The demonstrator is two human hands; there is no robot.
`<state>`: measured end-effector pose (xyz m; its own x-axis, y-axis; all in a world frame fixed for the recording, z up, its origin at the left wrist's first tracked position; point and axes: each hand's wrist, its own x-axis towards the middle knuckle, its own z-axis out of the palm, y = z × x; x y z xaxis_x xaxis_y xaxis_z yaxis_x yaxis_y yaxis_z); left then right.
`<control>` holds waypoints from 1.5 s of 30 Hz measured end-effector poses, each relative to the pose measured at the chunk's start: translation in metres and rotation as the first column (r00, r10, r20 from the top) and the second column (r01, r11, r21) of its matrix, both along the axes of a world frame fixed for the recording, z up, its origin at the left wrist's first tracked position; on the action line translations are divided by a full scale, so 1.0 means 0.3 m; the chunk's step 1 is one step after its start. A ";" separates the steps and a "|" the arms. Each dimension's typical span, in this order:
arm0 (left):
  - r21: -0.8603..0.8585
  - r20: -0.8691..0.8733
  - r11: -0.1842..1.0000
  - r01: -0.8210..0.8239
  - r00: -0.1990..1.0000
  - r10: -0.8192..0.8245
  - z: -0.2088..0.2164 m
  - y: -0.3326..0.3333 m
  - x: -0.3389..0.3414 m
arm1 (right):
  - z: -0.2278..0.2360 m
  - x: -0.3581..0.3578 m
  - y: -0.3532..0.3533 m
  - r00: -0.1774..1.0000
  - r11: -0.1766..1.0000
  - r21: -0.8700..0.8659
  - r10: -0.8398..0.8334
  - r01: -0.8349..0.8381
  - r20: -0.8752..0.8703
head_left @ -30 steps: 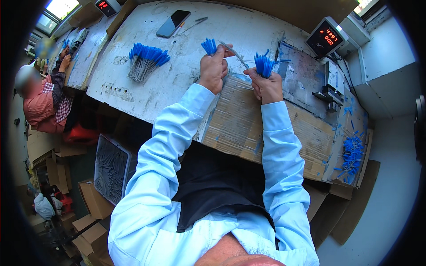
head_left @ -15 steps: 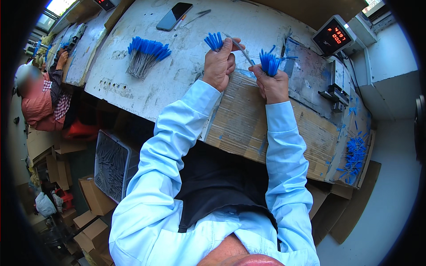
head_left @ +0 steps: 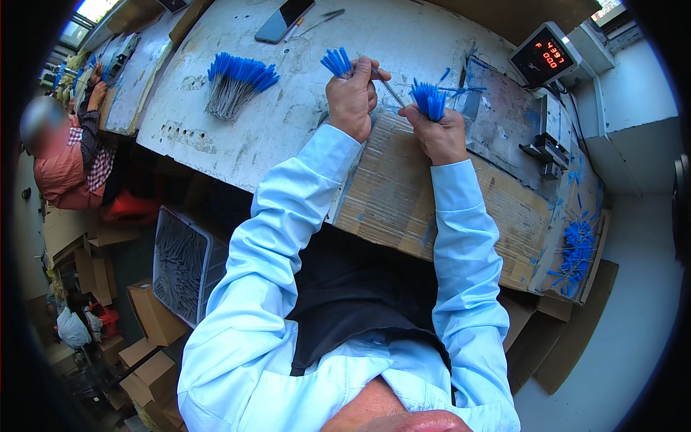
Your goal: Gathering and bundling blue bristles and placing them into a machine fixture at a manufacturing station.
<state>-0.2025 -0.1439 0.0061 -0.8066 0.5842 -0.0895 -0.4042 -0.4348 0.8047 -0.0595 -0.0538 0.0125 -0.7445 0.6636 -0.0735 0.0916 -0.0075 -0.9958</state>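
Observation:
My left hand (head_left: 350, 101) is closed round a small bundle of blue-ended wire brushes (head_left: 336, 63), the blue ends pointing up and away. My right hand (head_left: 439, 133) grips another bundle of blue-ended wire brushes (head_left: 430, 100). A single wire brush (head_left: 389, 89) with grey bristles slants between the two hands, from the left fingertips to the right thumb and finger. Which hand bears it I cannot tell. On the worktable left of my hands lies a larger fanned pile of blue-ended brushes (head_left: 240, 83).
Flattened cardboard (head_left: 389, 183) covers the table's near edge. At right are a digital display (head_left: 545, 56), a metal fixture (head_left: 551, 137) and scattered blue-ended pieces (head_left: 576, 248). A phone (head_left: 284, 20) lies far back. Lower left, a plastic bin (head_left: 183, 263) holds grey brushes; a person (head_left: 68, 158) sits beyond.
Both hands have shifted slightly to the left. The left bundle leans further left, and the right bundle has moved a little left. The single brush stays between the hands.

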 end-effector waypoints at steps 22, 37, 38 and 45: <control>-0.130 -0.026 0.977 -0.169 0.986 0.167 0.000 -0.018 -0.039 | 0.038 0.019 0.029 0.996 0.990 -0.125 -0.057 0.066 0.072; -0.103 -0.011 0.987 -0.122 0.993 0.122 -0.014 -0.012 -0.041 | 0.036 0.024 0.032 1.000 0.990 -0.137 -0.013 0.015 0.014; -0.098 -0.007 0.989 -0.111 0.994 0.110 -0.013 -0.011 -0.039 | 0.042 0.024 0.028 0.999 0.991 -0.130 -0.026 0.029 0.024; -0.095 -0.030 0.988 -0.124 0.992 0.122 -0.025 -0.007 -0.036 | 0.039 0.025 0.034 1.000 0.990 -0.138 -0.013 0.016 0.023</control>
<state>-0.2134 -0.1460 -0.0013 -0.8744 0.4699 -0.1208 -0.3327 -0.3996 0.8542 -0.0518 -0.0437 0.0241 -0.7318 0.6569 -0.1814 0.1124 -0.1461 -0.9829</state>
